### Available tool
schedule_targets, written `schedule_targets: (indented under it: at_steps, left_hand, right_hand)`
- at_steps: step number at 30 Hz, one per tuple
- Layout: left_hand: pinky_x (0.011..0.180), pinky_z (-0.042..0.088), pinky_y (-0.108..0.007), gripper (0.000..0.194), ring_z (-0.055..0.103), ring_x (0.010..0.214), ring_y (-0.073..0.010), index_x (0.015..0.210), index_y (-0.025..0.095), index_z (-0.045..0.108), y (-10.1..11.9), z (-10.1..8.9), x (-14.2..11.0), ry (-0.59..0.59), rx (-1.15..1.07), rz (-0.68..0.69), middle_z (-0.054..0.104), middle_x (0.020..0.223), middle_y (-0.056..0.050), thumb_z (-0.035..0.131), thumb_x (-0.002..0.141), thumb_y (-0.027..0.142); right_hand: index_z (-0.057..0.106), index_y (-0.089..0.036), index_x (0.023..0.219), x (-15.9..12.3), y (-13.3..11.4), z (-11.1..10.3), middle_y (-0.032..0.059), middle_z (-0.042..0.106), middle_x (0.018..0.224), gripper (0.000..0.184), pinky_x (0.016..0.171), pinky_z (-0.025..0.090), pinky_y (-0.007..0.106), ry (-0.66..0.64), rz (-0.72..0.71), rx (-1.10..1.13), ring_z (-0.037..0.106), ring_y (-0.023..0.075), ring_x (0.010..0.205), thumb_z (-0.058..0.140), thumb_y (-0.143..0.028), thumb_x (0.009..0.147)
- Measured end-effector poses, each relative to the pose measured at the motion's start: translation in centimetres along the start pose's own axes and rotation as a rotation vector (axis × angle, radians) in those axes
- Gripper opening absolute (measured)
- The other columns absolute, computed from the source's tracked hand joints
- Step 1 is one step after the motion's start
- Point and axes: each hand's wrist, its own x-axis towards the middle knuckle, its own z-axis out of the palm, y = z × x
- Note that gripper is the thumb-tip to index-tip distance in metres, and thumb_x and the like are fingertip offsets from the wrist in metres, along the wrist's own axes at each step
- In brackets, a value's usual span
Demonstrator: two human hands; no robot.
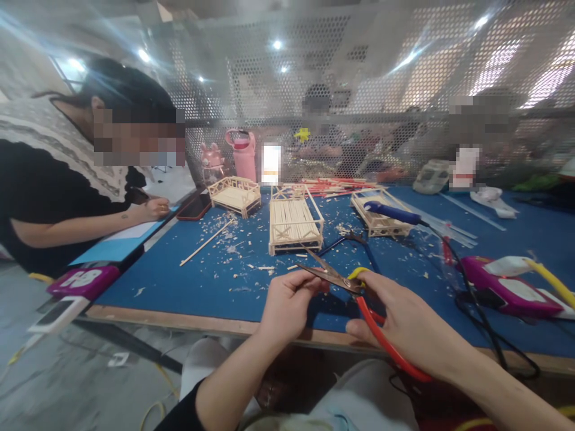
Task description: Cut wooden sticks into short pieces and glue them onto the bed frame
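My right hand (411,320) grips a pair of scissors (342,282) by its red and yellow handles, the blades spread apart and pointing left. Thumb and fingers of my left hand (286,306) are pinched together beside the blades, on something too small to make out. Just beyond the scissors stands a miniature bed frame of wooden sticks (294,222). Behind my right hand lie blue-handled pliers (369,250), partly hidden. A blue glue gun (390,211) rests on another stick-built piece (375,220), and a third stick-built piece (234,199) stands farther left.
Wood scraps litter the blue tabletop (179,287), with a loose stick (206,242) at left. Red and plain sticks (336,187) lie at the back. A purple power strip (498,284) and cords sit right. At left, a person's hand (155,208) writes near a phone (194,206).
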Motion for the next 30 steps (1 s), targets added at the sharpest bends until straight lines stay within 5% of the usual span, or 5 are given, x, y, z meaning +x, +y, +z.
schedule_targets:
  at_steps: [30]
  left_hand:
    - [0.067,0.052,-0.027,0.022,0.064,0.065,-0.0174,0.073,0.019,0.076,-0.15,-0.02,-0.23,0.051,0.044,0.049,0.072,0.066,-0.001,0.055,0.070,0.011]
  right_hand:
    - [0.051,-0.023,0.083,0.23,-0.37,0.35,0.0044,0.064,0.083,0.024,0.065,0.045,0.034,-0.018,0.039,-0.097,0.061,0.0247,0.077,0.066,-0.034,0.067]
